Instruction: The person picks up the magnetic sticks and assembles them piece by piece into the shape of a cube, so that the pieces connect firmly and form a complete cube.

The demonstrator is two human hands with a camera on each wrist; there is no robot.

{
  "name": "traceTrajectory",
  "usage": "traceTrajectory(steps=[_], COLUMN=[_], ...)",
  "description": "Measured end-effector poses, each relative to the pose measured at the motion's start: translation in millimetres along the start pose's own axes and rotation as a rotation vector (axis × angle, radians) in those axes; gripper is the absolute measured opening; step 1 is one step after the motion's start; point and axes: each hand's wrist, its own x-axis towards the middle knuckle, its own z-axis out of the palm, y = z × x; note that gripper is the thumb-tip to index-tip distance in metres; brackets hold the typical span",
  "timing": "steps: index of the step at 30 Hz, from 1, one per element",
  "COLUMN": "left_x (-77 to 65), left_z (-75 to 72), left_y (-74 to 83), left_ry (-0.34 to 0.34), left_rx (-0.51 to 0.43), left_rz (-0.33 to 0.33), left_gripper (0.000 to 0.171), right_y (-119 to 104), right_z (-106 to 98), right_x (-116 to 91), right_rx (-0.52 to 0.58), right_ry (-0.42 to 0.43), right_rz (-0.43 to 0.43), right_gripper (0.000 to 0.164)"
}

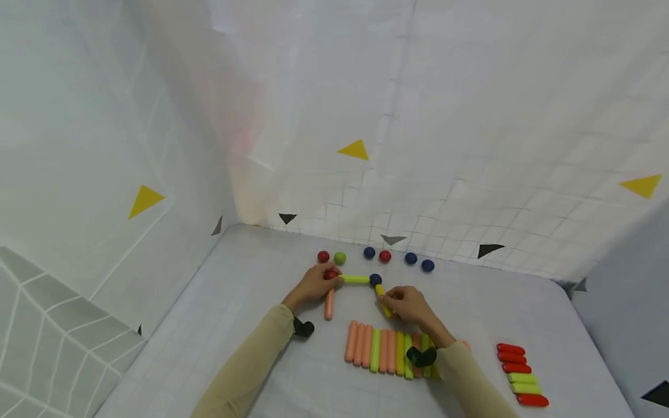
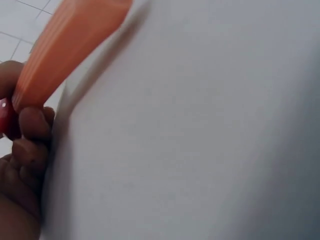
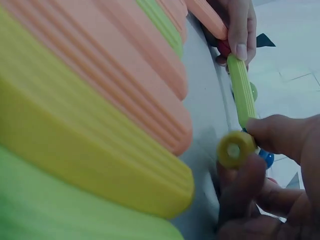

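My left hand (image 1: 312, 283) grips a red ball (image 1: 331, 274) that joins an orange stick (image 1: 328, 305) and a light green stick (image 1: 355, 280). That green stick runs right to a dark blue ball (image 1: 375, 280). From the blue ball a yellow stick (image 1: 386, 306) slants down, pinched between the thumb and fingers of my right hand (image 1: 410, 303). In the right wrist view the yellow stick's round end (image 3: 235, 150) faces the camera, with a small pale spot at its centre. The left wrist view shows the orange stick (image 2: 65, 50) beside my curled fingers.
A row of orange, green and yellow sticks (image 1: 375, 350) lies below my hands, partly under the right forearm. Several loose balls (image 1: 385, 256) stand along the back wall. Short red and green pieces (image 1: 522, 377) are stacked in a column at the right.
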Motion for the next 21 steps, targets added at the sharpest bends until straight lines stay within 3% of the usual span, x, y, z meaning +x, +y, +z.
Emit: traceTrajectory(steps=[9, 15, 21], left_x=[-14.3, -26.7, -43.5], left_z=[-1.0, -3.8, -11.2], left_y=[4.7, 4.8, 0.3], left_ry=[0.062, 0.096, 0.068], left_rx=[0.037, 0.069, 0.035], left_rz=[-0.043, -0.104, -0.108], left_gripper=[0.027, 0.031, 0.035], right_y=[-3, -6, -10], right_z=[5, 8, 8], right_x=[19, 32, 36], right_rx=[-0.021, -0.048, 0.017], right_ry=[0.089, 0.165, 0.177], right_rz=[-0.007, -0.053, -0.032], right_gripper=[0.042, 0.033, 0.029])
